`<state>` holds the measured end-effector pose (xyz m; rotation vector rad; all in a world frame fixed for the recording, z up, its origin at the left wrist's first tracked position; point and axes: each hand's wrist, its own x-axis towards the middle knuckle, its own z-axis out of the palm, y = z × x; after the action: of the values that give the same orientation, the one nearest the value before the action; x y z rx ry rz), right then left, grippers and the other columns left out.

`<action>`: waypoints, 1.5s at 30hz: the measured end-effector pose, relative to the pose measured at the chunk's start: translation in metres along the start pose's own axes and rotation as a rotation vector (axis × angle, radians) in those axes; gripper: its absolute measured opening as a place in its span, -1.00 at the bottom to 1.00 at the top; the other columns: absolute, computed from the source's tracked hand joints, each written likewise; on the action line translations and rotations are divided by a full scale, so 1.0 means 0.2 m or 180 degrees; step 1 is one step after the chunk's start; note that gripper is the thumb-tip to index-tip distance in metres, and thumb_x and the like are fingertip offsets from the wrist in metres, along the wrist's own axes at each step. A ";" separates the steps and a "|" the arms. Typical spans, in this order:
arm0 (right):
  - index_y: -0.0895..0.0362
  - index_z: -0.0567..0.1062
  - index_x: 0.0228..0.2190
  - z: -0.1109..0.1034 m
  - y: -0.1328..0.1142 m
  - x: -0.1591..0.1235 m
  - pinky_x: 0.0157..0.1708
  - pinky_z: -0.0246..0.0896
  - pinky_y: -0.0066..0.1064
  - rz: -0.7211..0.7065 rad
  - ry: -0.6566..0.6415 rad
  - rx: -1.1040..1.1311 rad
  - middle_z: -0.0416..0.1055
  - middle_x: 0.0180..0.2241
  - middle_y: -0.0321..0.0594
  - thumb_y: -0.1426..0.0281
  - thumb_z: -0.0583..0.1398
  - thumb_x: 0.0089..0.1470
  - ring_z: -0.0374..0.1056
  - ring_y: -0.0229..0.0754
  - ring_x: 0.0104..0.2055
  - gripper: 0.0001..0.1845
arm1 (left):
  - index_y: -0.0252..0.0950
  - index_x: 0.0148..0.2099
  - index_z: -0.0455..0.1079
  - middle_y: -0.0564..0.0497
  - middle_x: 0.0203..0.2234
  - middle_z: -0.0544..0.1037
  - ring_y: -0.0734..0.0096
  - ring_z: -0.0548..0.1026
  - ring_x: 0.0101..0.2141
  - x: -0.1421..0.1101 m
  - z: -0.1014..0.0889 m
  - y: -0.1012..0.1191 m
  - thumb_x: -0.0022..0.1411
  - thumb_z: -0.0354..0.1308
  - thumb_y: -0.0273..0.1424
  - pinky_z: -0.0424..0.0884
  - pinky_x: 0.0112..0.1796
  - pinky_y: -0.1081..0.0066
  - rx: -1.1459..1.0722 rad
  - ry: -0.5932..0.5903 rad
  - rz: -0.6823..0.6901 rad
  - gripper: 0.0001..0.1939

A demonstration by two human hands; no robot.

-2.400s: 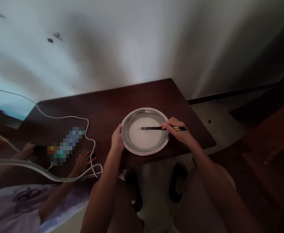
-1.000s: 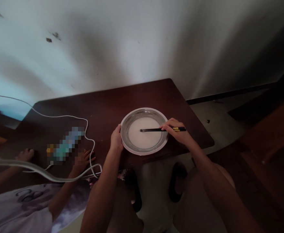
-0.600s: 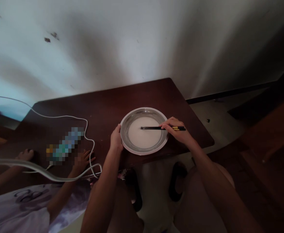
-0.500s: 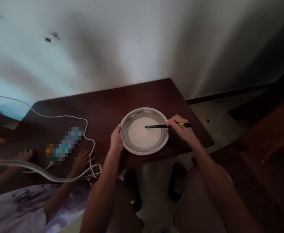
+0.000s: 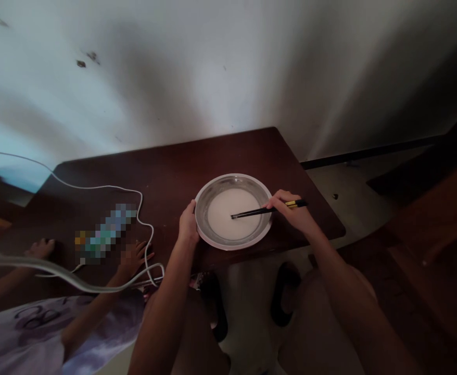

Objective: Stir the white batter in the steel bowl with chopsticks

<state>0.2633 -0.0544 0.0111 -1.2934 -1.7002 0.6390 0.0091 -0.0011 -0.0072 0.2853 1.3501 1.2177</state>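
A round metal basin (image 5: 203,223) stands near the front edge of the dark wooden table. Inside it lies a smooth, whitish liquid mixture (image 5: 232,203). My left hand (image 5: 188,223) grips the basin's left rim, its thumb on top and its other fingers mostly hidden below. My right hand (image 5: 291,209) is closed around black chopsticks (image 5: 254,212) with yellow bands near their upper end. The chopsticks slant over the right rim, and their tips touch the white mixture near its middle.
Another person's hands (image 5: 137,258) rest on the table (image 5: 166,172) at the left, around a blurred-out device (image 5: 107,232). A white cable (image 5: 144,205) loops between that device and my left arm. The wall (image 5: 220,78) borders the table's far edge.
The chopstick tips have swung toward me and slightly left within the white mixture. My right hand has tilted a little with them, while my left hand keeps its hold on the rim.
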 end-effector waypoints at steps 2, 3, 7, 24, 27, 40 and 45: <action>0.03 0.49 -0.51 0.01 0.00 0.00 -0.19 0.13 -0.28 -0.0112 -0.0147 -0.0106 0.52 -0.41 -0.32 0.34 0.09 0.11 0.35 -0.17 -0.29 -0.77 | -0.43 -0.31 0.44 -0.06 -0.54 0.53 0.31 0.51 -0.40 0.00 0.00 0.00 0.13 0.04 -0.35 0.43 -0.30 0.39 0.0002 0.0016 0.0007 -0.76; 0.02 0.49 -0.49 0.02 0.01 0.00 -0.19 0.13 -0.28 -0.0154 -0.0125 -0.0179 0.52 -0.39 -0.32 0.34 0.09 0.10 0.35 -0.17 -0.27 -0.79 | -0.43 -0.31 0.44 -0.06 -0.54 0.53 0.31 0.51 -0.40 0.00 0.00 0.00 0.14 0.04 -0.35 0.43 -0.31 0.39 -0.0003 0.0015 0.0008 -0.76; 0.04 0.48 -0.55 0.00 0.02 0.00 -0.21 0.13 -0.27 -0.0085 0.0366 -0.0235 0.50 -0.47 -0.31 0.33 0.08 0.12 0.34 -0.18 -0.36 -0.73 | -0.42 -0.31 0.45 -0.05 -0.54 0.53 0.33 0.51 -0.40 0.00 0.00 0.00 0.13 0.05 -0.35 0.43 -0.31 0.41 -0.0009 0.0000 0.0025 -0.76; 0.05 0.49 -0.50 0.02 0.00 0.00 -0.20 0.16 -0.29 -0.0092 -0.0195 -0.0029 0.50 -0.42 -0.30 0.35 0.10 0.10 0.35 -0.18 -0.29 -0.78 | -0.42 -0.34 0.43 -0.05 -0.55 0.52 0.32 0.51 -0.38 -0.01 0.01 0.01 0.16 0.02 -0.38 0.43 -0.29 0.40 -0.0076 0.0028 -0.0009 -0.78; 0.03 0.50 -0.48 0.01 0.00 0.00 -0.20 0.16 -0.28 -0.0069 -0.0018 -0.0091 0.50 -0.40 -0.29 0.35 0.09 0.11 0.33 -0.16 -0.27 -0.79 | -0.42 -0.35 0.43 -0.03 -0.57 0.51 0.32 0.51 -0.38 -0.01 0.01 0.00 0.15 0.03 -0.38 0.42 -0.29 0.40 -0.0077 0.0081 -0.0021 -0.78; 0.05 0.48 -0.53 -0.01 0.02 -0.01 -0.22 0.16 -0.29 -0.0002 0.0281 -0.0016 0.47 -0.46 -0.29 0.32 0.08 0.12 0.34 -0.17 -0.32 -0.74 | -0.42 -0.37 0.45 -0.06 -0.55 0.51 0.32 0.51 -0.40 -0.01 0.01 0.00 0.15 0.05 -0.35 0.43 -0.31 0.39 -0.0060 0.0057 -0.0027 -0.76; 0.05 0.48 -0.52 0.01 0.01 -0.01 -0.20 0.14 -0.29 -0.0035 -0.0143 0.0031 0.50 -0.44 -0.30 0.33 0.08 0.12 0.34 -0.18 -0.29 -0.75 | -0.40 -0.38 0.44 -0.04 -0.59 0.50 0.33 0.51 -0.41 -0.01 0.01 0.01 0.16 0.03 -0.37 0.43 -0.32 0.40 -0.0054 0.0071 -0.0052 -0.77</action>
<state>0.2628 -0.0556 0.0086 -1.2706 -1.7375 0.6737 0.0106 -0.0019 -0.0044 0.2487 1.3583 1.2214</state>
